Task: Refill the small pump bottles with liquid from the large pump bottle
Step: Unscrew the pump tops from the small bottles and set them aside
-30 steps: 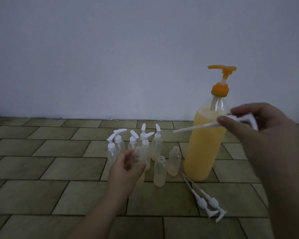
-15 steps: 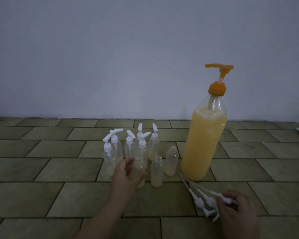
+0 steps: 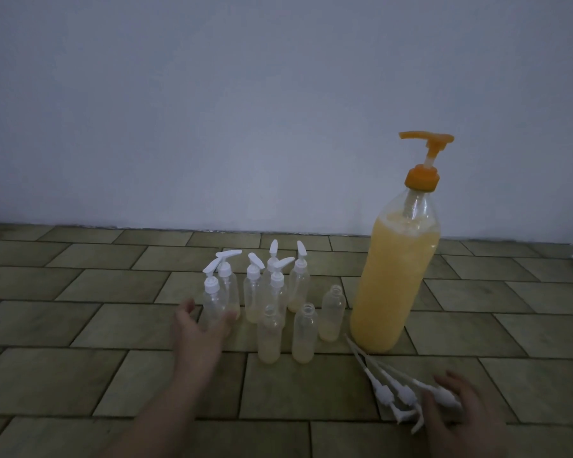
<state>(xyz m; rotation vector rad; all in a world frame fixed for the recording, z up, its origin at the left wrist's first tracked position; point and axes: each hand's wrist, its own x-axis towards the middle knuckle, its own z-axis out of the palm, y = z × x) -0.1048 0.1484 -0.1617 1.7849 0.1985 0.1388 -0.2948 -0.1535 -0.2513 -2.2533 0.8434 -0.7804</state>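
Left hand (image 3: 201, 328) is reaching, fingers spread, toward a capped clear small bottle (image 3: 216, 302) at frame centre. Right hand (image 3: 457, 413), fingers loosely apart, is resting on loose white pump heads (image 3: 407, 393) lower right. Tall orange-liquid pump bottle (image 3: 397, 276) is standing centre-right. Next: uncap, pump in.

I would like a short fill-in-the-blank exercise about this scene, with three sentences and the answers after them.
1. The pump head of the large bottle has the colour ____.
2. The number of small bottles standing open, without a pump, such as the open bottle, is ____.
3. The loose white pumps lie on the floor by the ____ hand, while the other hand reaches a capped small bottle.

Answers: orange; three; right
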